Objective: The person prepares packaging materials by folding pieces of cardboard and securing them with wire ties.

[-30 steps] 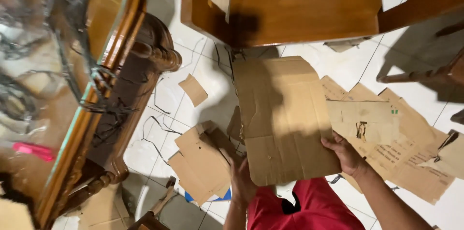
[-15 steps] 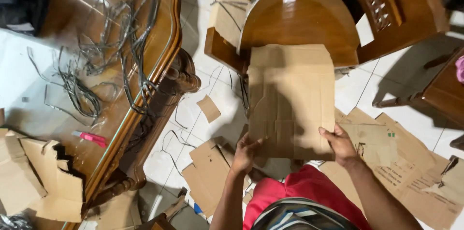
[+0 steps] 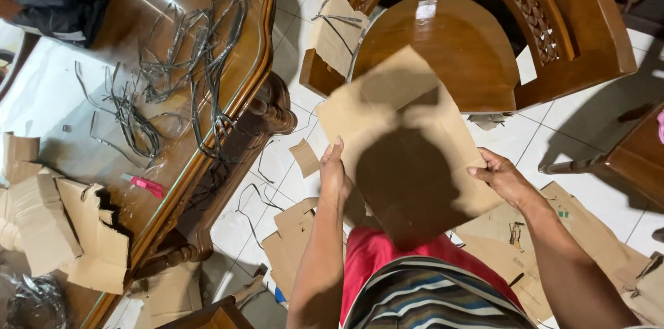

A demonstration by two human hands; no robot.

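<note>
I hold a large flat sheet of brown cardboard point(image 3: 404, 142) in front of me, tilted, above my lap. My left hand point(image 3: 333, 173) grips its left edge and my right hand point(image 3: 501, 177) grips its right edge. The sheet's far corner overlaps the seat of a carved wooden chair point(image 3: 484, 39). My shadow falls across the middle of the sheet.
A glossy wooden table point(image 3: 173, 73) on my left carries tangled grey strapping point(image 3: 180, 73), a pink cutter point(image 3: 146, 186) and cardboard pieces point(image 3: 62, 229). More cardboard sheets point(image 3: 297, 239) and scraps lie on the white tiled floor point(image 3: 553, 135). Another cardboard piece point(image 3: 335, 35) rests on the chair's arm.
I have lifted the cardboard sheet off the floor and turned it towards the chair. My view has swung left and up, bringing the table top into sight.
</note>
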